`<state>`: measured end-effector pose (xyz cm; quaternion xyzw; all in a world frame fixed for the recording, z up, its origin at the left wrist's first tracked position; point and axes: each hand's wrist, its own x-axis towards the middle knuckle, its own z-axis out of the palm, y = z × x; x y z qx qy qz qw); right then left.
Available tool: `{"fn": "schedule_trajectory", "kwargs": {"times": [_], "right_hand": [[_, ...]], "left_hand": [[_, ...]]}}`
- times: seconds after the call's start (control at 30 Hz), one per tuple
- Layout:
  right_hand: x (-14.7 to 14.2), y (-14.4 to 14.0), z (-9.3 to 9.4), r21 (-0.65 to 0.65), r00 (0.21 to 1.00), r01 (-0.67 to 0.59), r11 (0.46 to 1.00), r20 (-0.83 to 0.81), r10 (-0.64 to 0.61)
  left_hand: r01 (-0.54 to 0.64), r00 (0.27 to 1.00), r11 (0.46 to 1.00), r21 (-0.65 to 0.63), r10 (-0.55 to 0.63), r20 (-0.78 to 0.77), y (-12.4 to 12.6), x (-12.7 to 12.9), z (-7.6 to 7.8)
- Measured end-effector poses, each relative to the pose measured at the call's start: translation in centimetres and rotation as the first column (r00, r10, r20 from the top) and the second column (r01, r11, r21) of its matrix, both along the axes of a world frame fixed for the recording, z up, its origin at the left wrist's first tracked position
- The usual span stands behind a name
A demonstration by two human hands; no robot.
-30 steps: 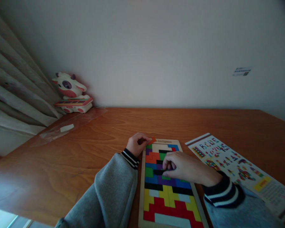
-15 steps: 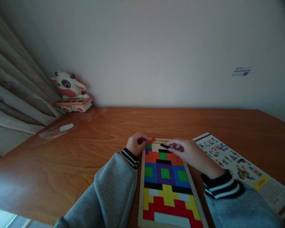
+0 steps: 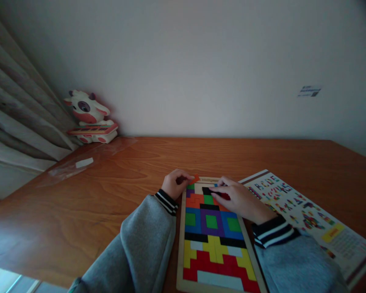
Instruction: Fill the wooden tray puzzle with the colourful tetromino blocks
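A wooden puzzle tray (image 3: 180, 260) lies lengthwise before me, mostly filled with flat coloured blocks: red, yellow, black, blue, purple, green and orange. My left hand (image 3: 176, 182) pinches an orange puzzle block (image 3: 195, 179) over the tray's far left corner. At the far end, my right hand (image 3: 232, 194) has its thumb and fingers on a black puzzle block (image 3: 206, 190), which sits just above a green block (image 3: 208, 199). Part of the black block is hidden by the fingers. Between the two hands the pale tray bottom shows.
A printed pattern sheet (image 3: 311, 219) lies to the right, partly under my right sleeve. At the back left stands a cow toy with a keyboard (image 3: 93, 118). Clear plastic wrapping with a white label (image 3: 84, 162) lies near the curtain (image 3: 15, 101). A wall (image 3: 201, 69) rises behind the table.
My right hand has lowered the black block from above the tray down against the green block. The pattern sheet has shifted slightly left. My left hand stays put with the orange block.
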<state>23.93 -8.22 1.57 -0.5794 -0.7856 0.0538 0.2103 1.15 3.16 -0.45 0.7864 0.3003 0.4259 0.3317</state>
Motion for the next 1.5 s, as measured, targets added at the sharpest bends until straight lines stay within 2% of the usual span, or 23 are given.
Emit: {"fn": "schedule_trajectory", "kwargs": {"times": [0.17, 0.27, 0.37, 0.47, 0.57, 0.73, 0.87, 0.97, 1.07, 1.17, 1.27, 1.33, 1.4, 1.5], "right_hand": [[0.0, -0.3, 1.1, -0.066, 0.999, -0.019, 0.998, 0.042, 0.022], [0.0, -0.3, 1.2, -0.101, 0.999, -0.006, 0.995, -0.044, 0.001], [0.7, 0.0, 0.9, -0.082, 0.969, 0.077, 0.994, -0.227, -0.094], [2.1, 0.2, 0.4, -0.028, 0.905, 0.229, 0.973, -0.363, -0.223], [3.4, 0.2, 0.2, 0.012, 0.881, 0.339, 0.941, -0.355, -0.313], [4.3, 0.0, 0.4, 0.057, 0.881, 0.41, 0.911, -0.285, -0.378], [4.9, -0.3, 1.0, 0.059, 0.814, 0.508, 0.859, -0.358, -0.457], [5.3, -0.5, 1.4, 0.016, 0.77, 0.535, 0.845, -0.421, -0.479], [5.2, -0.6, 1.6, -0.018, 0.758, 0.521, 0.854, -0.45, -0.472], [5.0, -0.5, 1.7, -0.041, 0.76, 0.504, 0.863, -0.454, -0.465], [4.9, -0.4, 1.4, -0.071, 0.752, 0.486, 0.871, -0.474, -0.459], [4.9, -0.5, 1.1, -0.139, 0.713, 0.462, 0.876, -0.529, -0.461], [4.9, -0.8, 0.9, -0.292, 0.61, 0.393, 0.872, -0.627, -0.485], [4.3, -2.0, 1.1, -0.524, 0.392, 0.187, 0.831, -0.736, -0.552]], "left_hand": [[-0.004, 1.0, 1.0, 0.017, 0.004, -0.023, 0.0, -0.1, 0.1], [0.007, 1.0, 1.0, 0.001, -0.007, -0.017, 0.1, -0.1, 0.0], [0.012, 1.0, 0.998, -0.056, -0.011, 0.028, 0.3, -0.1, -0.5], [0.01, 0.997, 0.991, -0.137, 0.001, 0.082, 0.5, 0.0, -0.9], [0.013, 0.994, 0.976, -0.218, 0.012, 0.113, 0.4, 0.1, -1.0], [0.034, 0.995, 0.963, -0.266, -0.007, 0.102, 0.1, 0.2, -0.5], [-0.046, 0.993, 0.983, -0.178, 0.065, 0.098, 0.4, -0.4, -0.3], [-0.092, 0.994, 0.996, -0.001, 0.092, 0.058, 0.6, -1.0, 0.0], [0.042, 0.997, 0.958, 0.285, -0.021, -0.079, 0.1, -1.3, 0.4], [0.243, 0.953, 0.869, 0.432, -0.131, -0.273, -0.6, -0.8, 0.4], [0.393, 0.888, 0.811, 0.434, -0.212, -0.408, -1.1, -0.1, 0.2], [0.433, 0.868, 0.807, 0.402, -0.253, -0.428, -1.4, 0.1, 0.2], [0.41, 0.88, 0.832, 0.373, -0.254, -0.402, -1.6, -0.3, 0.5], [0.365, 0.895, 0.867, 0.338, -0.228, -0.383, -2.4, -2.3, 1.0]]}}
